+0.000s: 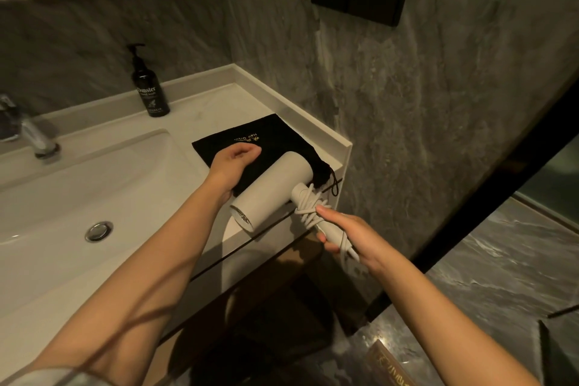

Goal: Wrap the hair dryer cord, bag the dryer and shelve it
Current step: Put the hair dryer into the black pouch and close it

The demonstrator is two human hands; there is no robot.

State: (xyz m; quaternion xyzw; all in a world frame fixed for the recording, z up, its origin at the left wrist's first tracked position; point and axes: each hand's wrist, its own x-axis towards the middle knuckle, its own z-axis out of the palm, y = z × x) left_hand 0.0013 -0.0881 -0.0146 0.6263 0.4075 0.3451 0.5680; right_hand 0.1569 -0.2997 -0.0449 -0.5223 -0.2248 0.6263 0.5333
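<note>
My right hand [347, 238] is clamped round the handle of the white hair dryer [272, 189], over the cord [308, 208] that's already coiled and knotted there; the barrel sticks out toward me past the front corner of the vanity counter [282, 97], rear grille facing me. My left hand [233, 166] lies flat on the black drawstring bag [250, 141], fingers loosely curled, pinning rather than gripping as far as I can tell. The bag mouth looks like it's on the right, under the dryer barrel, drawstring [335, 185] dangling over the counter edge. Risks: the wraps look loose, and a tail of cord hangs under my wrist, so it could unwind or snag on the bag mouth going in. Bag lies flat and closed, so one hand probably can't open it; pushing the barrel in could just shove it off the edge. Smooth pale counter, so the cloth will likely slide. Basin [78, 191] just left, tap [37, 138] behind it, hand wash bottle [149, 88] by the back wall. Grey marble walls, dim warm light, stone floor at lower right. Can't see which shelf it goes on.
</note>
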